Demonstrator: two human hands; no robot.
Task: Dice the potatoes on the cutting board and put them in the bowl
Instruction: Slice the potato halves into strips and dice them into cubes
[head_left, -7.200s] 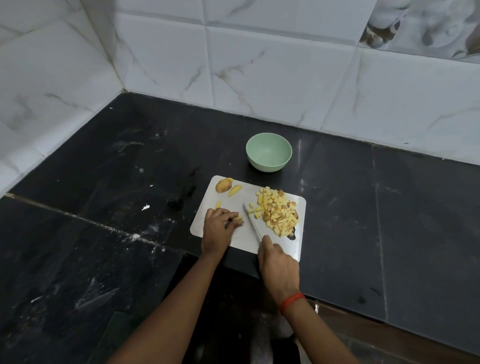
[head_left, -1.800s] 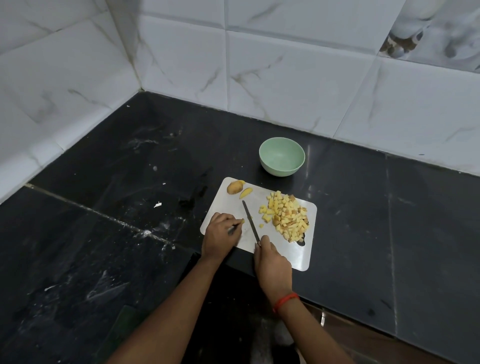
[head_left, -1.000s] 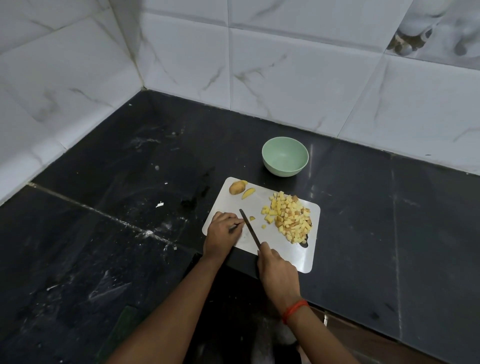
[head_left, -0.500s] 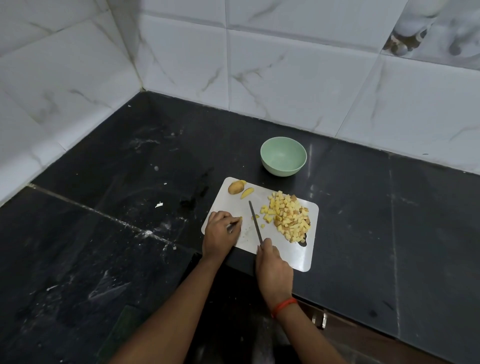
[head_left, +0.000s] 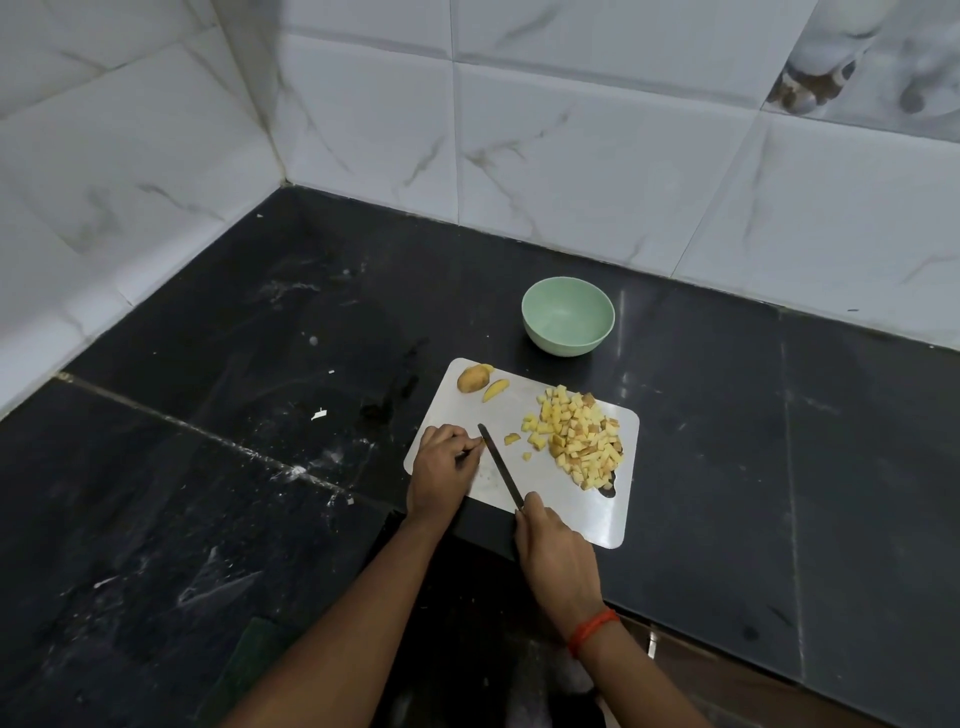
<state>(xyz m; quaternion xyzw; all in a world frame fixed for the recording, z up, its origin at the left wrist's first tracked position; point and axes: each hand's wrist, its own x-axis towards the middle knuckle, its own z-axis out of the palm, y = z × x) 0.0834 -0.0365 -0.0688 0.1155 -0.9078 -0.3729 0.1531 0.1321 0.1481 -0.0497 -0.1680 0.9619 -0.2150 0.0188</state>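
The right hand (head_left: 556, 551) has its grip clamped on the slim dark knife (head_left: 498, 467); the left hand (head_left: 444, 462) pinches a small pale potato sliver (head_left: 482, 442) on the white plastic cutting board (head_left: 618, 519). Dicing, I'd say; next comes a cross-cut clear of that hand. The yellow diced heap (head_left: 582, 441) lies beside the blade, and the mint-green bowl (head_left: 568, 317) is empty.

Bare counter (head_left: 727, 415) flanks the board (head_left: 582, 519); dice pile (head_left: 582, 441) fronts the bowl (head_left: 568, 317).

On the white cutting board (head_left: 582, 512) on the black counter (head_left: 249, 467), the right hand (head_left: 557, 558) grips a knife (head_left: 501, 475) whose blade lies just beside the left hand (head_left: 441, 467), curled over a small potato piece (head_left: 482, 442), with diced potato (head_left: 582, 441) piled to the right and a green bowl (head_left: 567, 344) beyond.
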